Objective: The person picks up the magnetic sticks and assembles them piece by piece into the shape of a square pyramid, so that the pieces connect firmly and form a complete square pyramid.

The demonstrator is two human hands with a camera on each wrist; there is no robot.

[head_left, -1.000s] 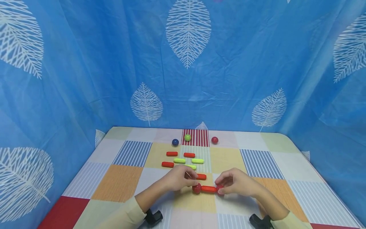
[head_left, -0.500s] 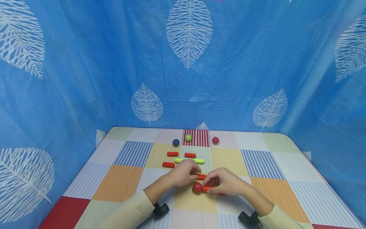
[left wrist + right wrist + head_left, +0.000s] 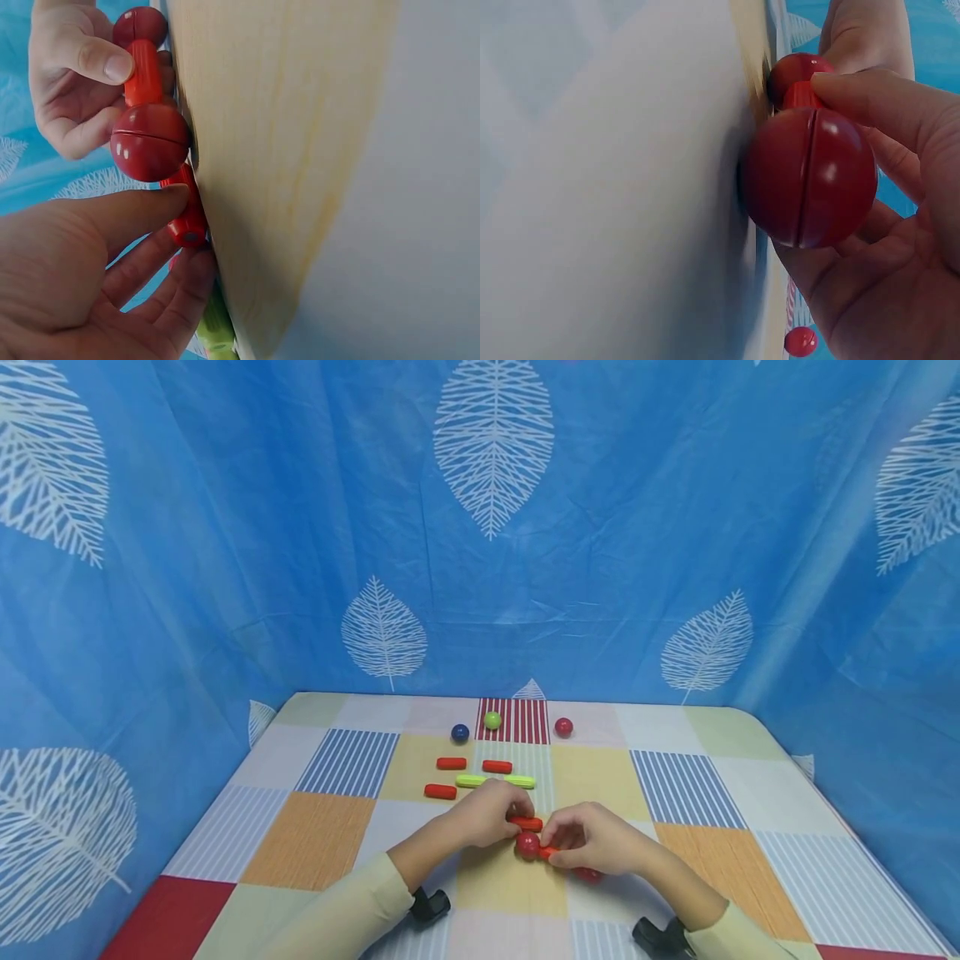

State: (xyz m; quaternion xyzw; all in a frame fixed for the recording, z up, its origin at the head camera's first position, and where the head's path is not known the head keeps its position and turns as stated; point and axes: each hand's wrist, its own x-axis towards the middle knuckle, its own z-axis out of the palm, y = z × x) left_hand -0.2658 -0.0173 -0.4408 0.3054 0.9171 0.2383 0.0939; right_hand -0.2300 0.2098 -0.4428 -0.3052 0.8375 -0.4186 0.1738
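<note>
Here's my left hand [image 3: 487,814], thumb and fingertips nearly closed, pinching a short red stick [image 3: 529,824] low over the tabletop [image 3: 510,893]. My right hand [image 3: 603,839] pinches an orange-red stick [image 3: 144,75], fingers curled in. One red ball [image 3: 527,846] caps its end between my hands; another ball [image 3: 810,178] sits under my right palm. Yellow-green sticks [image 3: 519,782] lie just beyond my left fingers.

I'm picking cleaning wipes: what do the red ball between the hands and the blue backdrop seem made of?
Red ball: glossy, likely plastic, though possibly coated metal; bright highlights and a seam. Blue backdrop: perhaps thin plastic or coated fabric; soft sheen and creases.
</note>
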